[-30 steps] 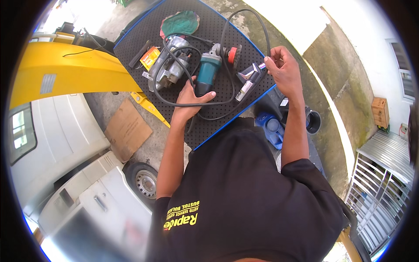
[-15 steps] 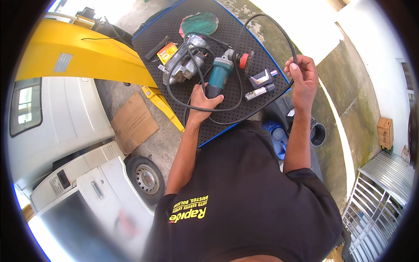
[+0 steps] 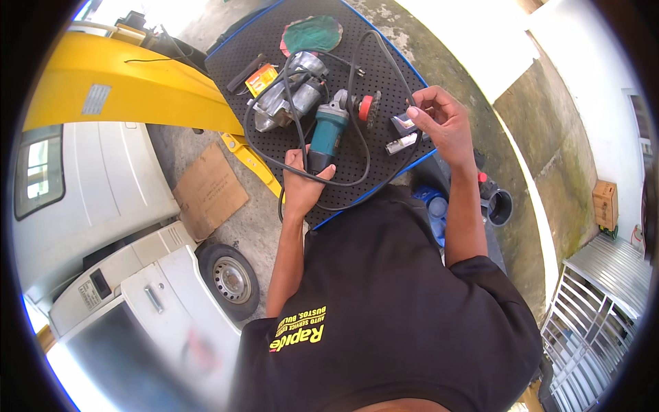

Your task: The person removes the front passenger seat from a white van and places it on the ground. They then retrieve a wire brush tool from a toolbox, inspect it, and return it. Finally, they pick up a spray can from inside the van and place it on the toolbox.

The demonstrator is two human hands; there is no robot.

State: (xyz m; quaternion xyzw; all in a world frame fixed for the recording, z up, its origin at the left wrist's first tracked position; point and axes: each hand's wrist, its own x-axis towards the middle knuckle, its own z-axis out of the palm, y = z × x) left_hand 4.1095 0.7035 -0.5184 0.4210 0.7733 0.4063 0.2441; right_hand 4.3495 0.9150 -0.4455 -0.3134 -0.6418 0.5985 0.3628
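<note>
My left hand (image 3: 304, 187) is wrapped round the black rear end of a teal angle grinder (image 3: 329, 132). The grinder lies tilted over a black perforated tabletop (image 3: 384, 75), its head carrying a red-hubbed wheel (image 3: 366, 107) with a dark rim. Between thumb and fingers, my right hand (image 3: 445, 123) pinches the grinder's black power cord (image 3: 371, 32), which loops over the tabletop. Left of the grinder sits a silver metal motor-like part (image 3: 296, 96), partly crossed by cord. Close to my right hand lie a small dark device (image 3: 402, 125) and a battery-like piece (image 3: 401, 143).
A green cloth (image 3: 311, 36), an orange-yellow packet (image 3: 261, 80) and a dark handled item (image 3: 246, 74) share the tabletop. A yellow lift arm (image 3: 137, 82) borders it on the left. A white vehicle (image 3: 103, 185), a wheel (image 3: 228, 282) and cardboard (image 3: 209, 187) are lower left.
My right hand has moved left and slightly down with the cord, drawing its loop over the tabletop. My left hand and the grinder have shifted slightly left and down.
</note>
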